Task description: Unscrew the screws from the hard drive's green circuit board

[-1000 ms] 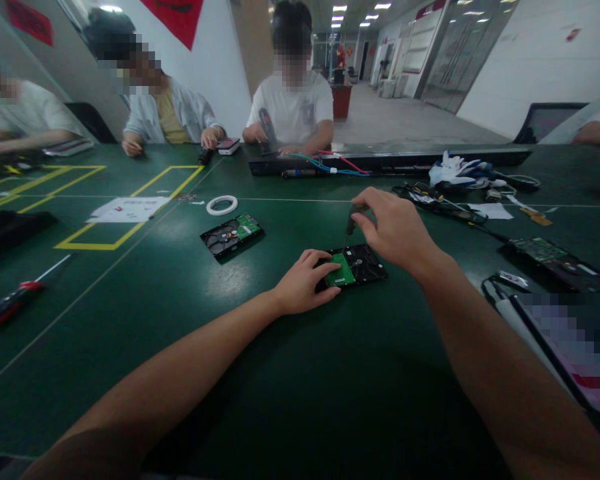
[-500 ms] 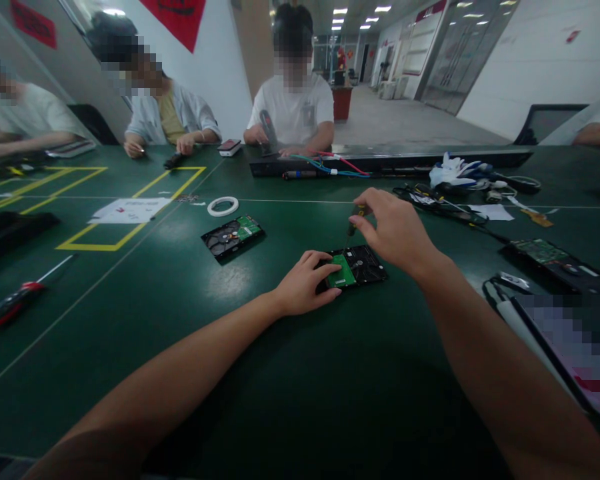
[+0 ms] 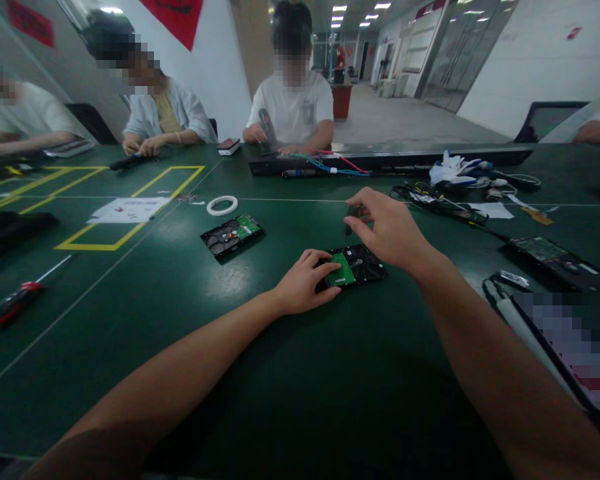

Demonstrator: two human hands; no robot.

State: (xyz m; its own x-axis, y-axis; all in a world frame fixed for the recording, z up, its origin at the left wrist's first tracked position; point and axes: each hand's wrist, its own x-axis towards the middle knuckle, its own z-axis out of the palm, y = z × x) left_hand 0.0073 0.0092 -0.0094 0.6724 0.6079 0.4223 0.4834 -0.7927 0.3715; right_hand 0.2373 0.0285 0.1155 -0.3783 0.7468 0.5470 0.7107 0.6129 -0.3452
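Note:
A hard drive (image 3: 366,264) lies flat on the green tabletop, its green circuit board facing up. Across its left end rests my left hand (image 3: 305,285), gripping it with the fingers on the board side and the thumb along the near edge. My right hand (image 3: 387,227) is closed around the dark handle of a screwdriver (image 3: 349,227), held almost upright. The thin shaft points down at the drive's far edge, beside the board. Where exactly the tip sits is too small to make out.
A second hard drive (image 3: 233,237) and a white tape roll (image 3: 223,205) lie to the left. Further left is a red-black screwdriver (image 3: 17,303). Cables (image 3: 440,205), gloves (image 3: 453,170) and another drive (image 3: 555,263) are on the right. Co-workers sit opposite.
My right hand and the top of the screwdriver have shifted slightly left. My left hand and the drive stay put. A co-worker at the far left has brought both hands together.

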